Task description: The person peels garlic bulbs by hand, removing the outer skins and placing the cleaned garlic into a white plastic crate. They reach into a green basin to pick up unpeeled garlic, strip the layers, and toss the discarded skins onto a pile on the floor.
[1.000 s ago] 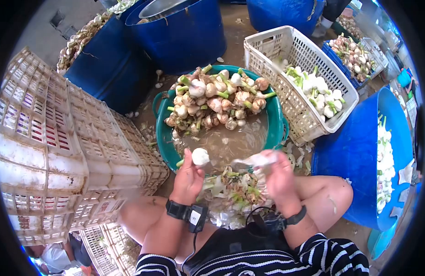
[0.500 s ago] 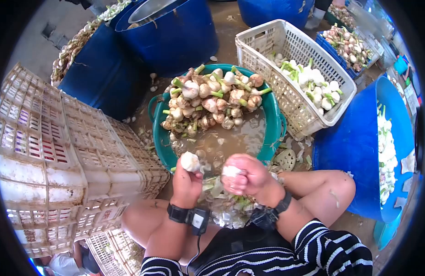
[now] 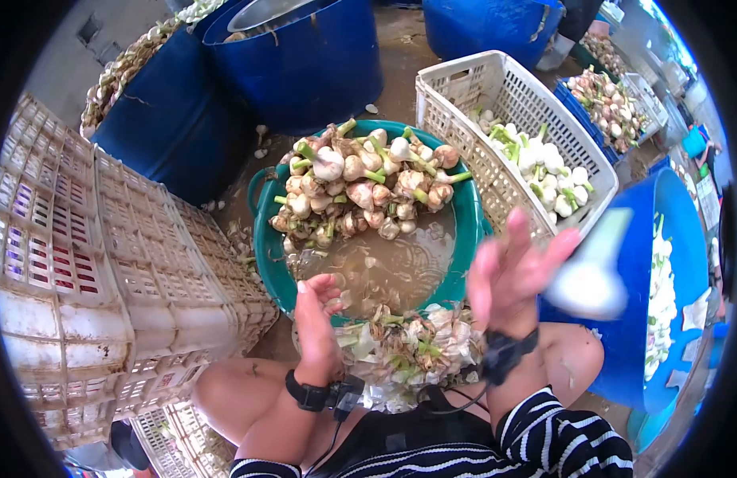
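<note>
My right hand point(image 3: 513, 275) is raised past the tub's right side, fingers spread, holding nothing. Just beyond its fingertips a white garlic bulb point(image 3: 589, 288) with a pale green stem hangs in the air, smeared by motion. My left hand point(image 3: 316, 323) is at the near rim of the green tub point(image 3: 469, 239), thumb up and fingers loosely bent, with no bulb in it. Unpeeled garlic bulbs point(image 3: 368, 187) with cut green stems are heaped at the tub's far side, above murky brown water point(image 3: 384, 267). Peeled skins point(image 3: 420, 342) are piled between my knees.
At the right, a blue barrel point(image 3: 623, 319) holds white garlic point(image 3: 662, 279). A white crate point(image 3: 456, 111) with peeled garlic point(image 3: 544, 167) stands behind the tub. Stacked crates point(image 3: 105, 287) rise at the left. More blue barrels point(image 3: 304, 72) stand at the back.
The white bulb has left my hands and is airborne at the right. My right hand has swung right and spread its fingers; my left hand has let go and moved slightly down.
</note>
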Tool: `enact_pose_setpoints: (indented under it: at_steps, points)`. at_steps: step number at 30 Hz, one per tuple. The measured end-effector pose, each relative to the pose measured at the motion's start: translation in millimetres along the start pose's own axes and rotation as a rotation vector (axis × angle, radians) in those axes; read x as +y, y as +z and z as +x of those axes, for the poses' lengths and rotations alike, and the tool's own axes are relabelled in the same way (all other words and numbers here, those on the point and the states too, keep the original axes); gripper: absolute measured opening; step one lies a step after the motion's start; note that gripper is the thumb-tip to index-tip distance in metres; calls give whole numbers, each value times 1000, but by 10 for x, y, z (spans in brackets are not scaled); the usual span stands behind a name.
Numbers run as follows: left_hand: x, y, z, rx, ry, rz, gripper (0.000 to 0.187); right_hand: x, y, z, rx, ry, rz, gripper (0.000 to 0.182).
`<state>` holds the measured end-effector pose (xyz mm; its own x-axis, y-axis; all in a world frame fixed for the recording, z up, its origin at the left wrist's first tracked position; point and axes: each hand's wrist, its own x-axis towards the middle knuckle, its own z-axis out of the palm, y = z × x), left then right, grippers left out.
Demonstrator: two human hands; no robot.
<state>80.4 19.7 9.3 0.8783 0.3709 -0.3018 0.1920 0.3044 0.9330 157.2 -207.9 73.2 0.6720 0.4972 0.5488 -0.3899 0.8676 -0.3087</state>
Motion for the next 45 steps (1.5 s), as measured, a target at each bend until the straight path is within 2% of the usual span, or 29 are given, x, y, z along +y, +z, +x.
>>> enact_pose_setpoints:
  at_steps: [2, 4, 6, 7, 9, 10, 12, 13, 14, 15, 16, 17, 18, 22, 24, 25, 27, 28, 30, 31, 33, 36, 37, 38, 40, 41, 42, 44, 45]
  points:
    - [-55, -18, 84, 15, -89, 103, 42, -148, -356, 228, 605, 25, -667, 52]
    - [-103, 82, 64, 4, -100, 184, 27, 41, -1371, 308, 749, 266, -1855, 44]
    - [-143, 86, 44, -70, -68, 282, 27, 272, -1687, 423, 798, 906, -2316, 38]
    - [-154, 98, 45, -69, -66, 287, 27, 339, -1887, 321, 800, 904, -2311, 38]
    - [-115, 106, 91, -15, -145, 231, 35, 537, -2196, 183, 847, 447, -2276, 30]
    - [-63, 129, 98, 4, -138, 229, 35, 622, -1914, 254, 759, 335, -2143, 29]
    - [69, 186, 114, 148, -398, -124, 42, 926, -1285, 151, 611, 157, -1891, 30]
    - [143, 183, 117, 123, -462, -201, 49, 1057, -917, 99, 581, 244, -1635, 34]
    - [153, 122, 135, 142, -464, -202, 49, 1209, -798, -87, 452, 202, -1672, 33]
    - [144, 46, 157, 32, -411, -179, 48, 1286, -539, -171, 392, 232, -1700, 33]
    - [126, 10, 176, -86, -359, -153, 47, 1391, -405, -252, 501, 226, -1595, 25]
    - [115, 39, 178, -50, -270, 15, 37, 1326, -267, -242, 514, 403, -1549, 21]
    - [119, 52, 132, -57, -277, 19, 37, 1249, -160, -233, 529, 574, -1498, 19]
    - [62, 13, 46, -252, -193, 66, 22, 1108, -109, -349, 378, 529, -1685, 19]
    - [58, -33, 24, -368, -198, 72, 24, 1048, -51, -355, 322, 732, -1608, 22]
    - [55, -50, 18, -409, -207, 53, 25, 1072, -30, -377, 326, 733, -1614, 22]
    - [32, -47, 1, -427, -209, 77, 24, 1175, -23, -448, 254, 577, -1922, 23]
    - [24, -45, -8, -441, -210, 106, 25, 1222, -109, -507, 254, 577, -1925, 23]
    - [16, -39, -18, -416, -251, 87, 26, 1303, -263, -538, 602, 675, -1510, 23]
    - [16, -45, -22, -388, -296, 69, 27, 1311, -304, -586, 604, 669, -1509, 23]
    - [1, -66, -33, -478, -191, 114, 31, 1251, -233, -573, 937, 773, -290, 23]
    - [-1, -151, 170, -638, 52, 251, 39, 1171, -198, -635, 775, 658, -282, 27]
    - [-24, -184, 230, -696, 190, 345, 47, 1157, -266, -668, 700, 737, -589, 21]
    - [-3, -153, 201, -701, 184, 346, 47, 1149, -285, -673, 707, 735, -587, 21]
    - [55, -113, 88, -655, -30, 865, 60, 1172, -296, -674, 241, 106, -1816, 18]
    - [66, -75, 42, -638, -144, 763, 71, 1176, -268, -671, 339, 84, -1800, 17]
    - [116, -50, 16, -643, -143, 766, 71, 1201, -275, -672, 345, 80, -1801, 17]
    - [195, -8, -55, -588, 334, 996, 77, 1259, -303, -701, 784, 476, -1238, 18]
    - [206, -14, -73, -591, 332, 995, 77, 1264, -327, -724, 787, 476, -1238, 18]
